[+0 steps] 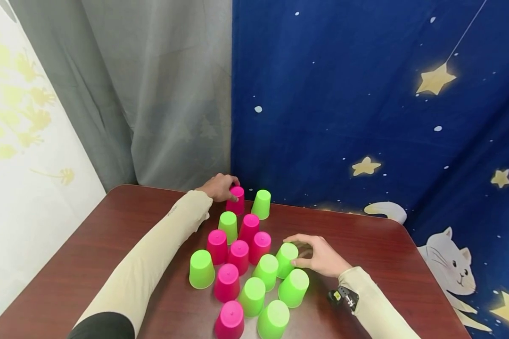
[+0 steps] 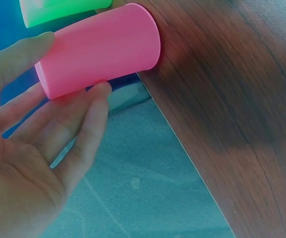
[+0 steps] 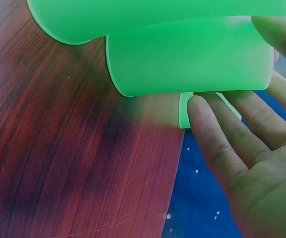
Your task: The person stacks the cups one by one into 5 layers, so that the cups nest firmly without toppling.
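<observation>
A person's left hand [image 1: 218, 187] curls its fingers around an upside-down pink cup [image 1: 236, 200] at the far end of a dark wooden bench [image 1: 89, 254], beside a green cup [image 1: 261, 204]. The right hand [image 1: 320, 256] grips another upside-down green cup [image 1: 286, 260] from its right side, fingers wrapped over the top. Between the hands, more pink and green cups stand upside down in a loose cluster, some touching.

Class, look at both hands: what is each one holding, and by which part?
The left hand grips an upside-down pink cup by its closed top end and sides. The right hand grips an upside-down green cup the same way.
</observation>
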A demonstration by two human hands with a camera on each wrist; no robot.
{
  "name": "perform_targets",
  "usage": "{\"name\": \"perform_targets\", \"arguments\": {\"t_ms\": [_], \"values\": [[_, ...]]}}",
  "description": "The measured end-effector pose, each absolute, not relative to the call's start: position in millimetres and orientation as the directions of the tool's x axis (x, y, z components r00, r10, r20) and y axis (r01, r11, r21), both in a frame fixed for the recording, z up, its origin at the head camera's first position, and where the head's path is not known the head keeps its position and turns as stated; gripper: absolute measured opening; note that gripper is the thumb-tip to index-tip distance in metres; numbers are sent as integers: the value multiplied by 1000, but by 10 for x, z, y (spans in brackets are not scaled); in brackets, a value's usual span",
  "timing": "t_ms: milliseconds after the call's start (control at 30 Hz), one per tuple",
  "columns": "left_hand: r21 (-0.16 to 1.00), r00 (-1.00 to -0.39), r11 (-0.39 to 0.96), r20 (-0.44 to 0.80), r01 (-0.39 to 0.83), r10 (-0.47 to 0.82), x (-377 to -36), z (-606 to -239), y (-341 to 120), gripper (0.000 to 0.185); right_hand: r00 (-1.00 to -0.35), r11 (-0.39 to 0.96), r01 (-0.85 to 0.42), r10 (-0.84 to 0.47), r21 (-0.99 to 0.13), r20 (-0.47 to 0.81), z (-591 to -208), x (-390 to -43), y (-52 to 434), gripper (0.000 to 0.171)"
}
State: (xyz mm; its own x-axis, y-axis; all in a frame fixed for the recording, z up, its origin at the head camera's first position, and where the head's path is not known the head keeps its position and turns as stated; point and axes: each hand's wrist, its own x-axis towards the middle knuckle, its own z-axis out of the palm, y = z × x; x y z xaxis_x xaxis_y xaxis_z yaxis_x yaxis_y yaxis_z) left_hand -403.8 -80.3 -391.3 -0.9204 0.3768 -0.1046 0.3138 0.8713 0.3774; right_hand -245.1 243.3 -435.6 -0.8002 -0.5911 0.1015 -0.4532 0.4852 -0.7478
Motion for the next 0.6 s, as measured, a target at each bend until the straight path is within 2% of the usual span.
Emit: {"name": "perform_targets", "arguments": {"t_ms": [600], "values": [[351,-904,869,-117,350,411,-4038,-3888,-703,49,-802,469,-427,-592,-773,84,-4357,-2447,2432,51]]}}
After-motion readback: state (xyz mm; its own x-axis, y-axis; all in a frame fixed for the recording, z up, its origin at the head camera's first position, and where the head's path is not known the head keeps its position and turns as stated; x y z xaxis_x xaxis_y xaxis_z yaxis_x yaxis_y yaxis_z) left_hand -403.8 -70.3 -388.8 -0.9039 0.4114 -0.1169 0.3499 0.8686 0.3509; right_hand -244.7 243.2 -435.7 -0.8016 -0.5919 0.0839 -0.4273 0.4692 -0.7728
